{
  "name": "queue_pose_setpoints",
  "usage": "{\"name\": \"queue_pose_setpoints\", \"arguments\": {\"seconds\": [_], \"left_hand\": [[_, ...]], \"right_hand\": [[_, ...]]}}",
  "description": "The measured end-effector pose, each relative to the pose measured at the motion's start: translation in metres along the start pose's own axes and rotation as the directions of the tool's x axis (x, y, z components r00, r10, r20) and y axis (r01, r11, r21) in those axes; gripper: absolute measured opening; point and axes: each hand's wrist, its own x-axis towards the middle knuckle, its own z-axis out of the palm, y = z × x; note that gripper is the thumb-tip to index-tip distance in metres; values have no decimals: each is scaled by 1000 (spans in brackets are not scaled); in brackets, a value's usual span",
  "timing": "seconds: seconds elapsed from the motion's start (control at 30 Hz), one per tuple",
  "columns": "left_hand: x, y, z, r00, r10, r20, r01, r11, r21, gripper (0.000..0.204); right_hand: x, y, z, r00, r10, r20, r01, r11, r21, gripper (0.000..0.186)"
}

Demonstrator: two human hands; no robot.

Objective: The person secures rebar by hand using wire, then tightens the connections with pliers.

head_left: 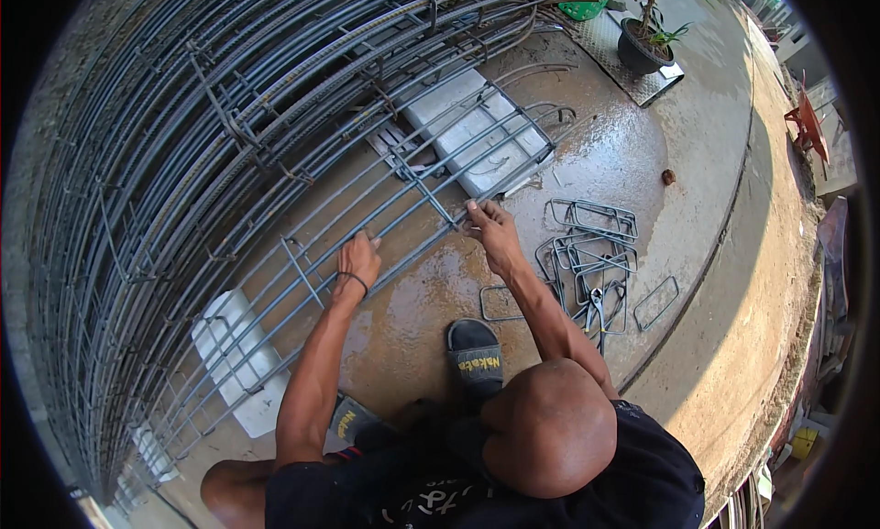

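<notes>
In the head view, from where I stand, the rebar cage (303,274) runs from about eight o'clock to one; the left hand (356,261), at nine, has folded fingers against it, grip not determinable, while the right hand (492,231), at two, pinches its near bar with thumb and forefinger almost closed. The step in hand appears to be adjusting a crosswise stirrup (423,189); the next move likely calls for holding that joint square, with pliers (596,307) lying at four.
</notes>
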Motion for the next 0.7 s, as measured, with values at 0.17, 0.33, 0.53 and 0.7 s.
{"name": "queue_pose_setpoints", "arguments": {"seconds": [0.17,0.33,0.53,0.7], "left_hand": [[15,-14,7,996,-43,74,37,996,77,17],[10,-16,10,986,-72,148,66,997,46,21],[11,-23,-3,941,-6,338,63,985,-159,23],[3,-12,-5,963,-67,261,132,962,-237,19]], "right_hand": [[4,0,4,1000,26,6,-25,995,-92,23],[3,0,-4,998,28,48,-26,999,-45,21],[2,-13,-1,983,182,22,-183,974,136,22],[4,-37,-13,988,105,-110,-143,892,-428,30]]}}
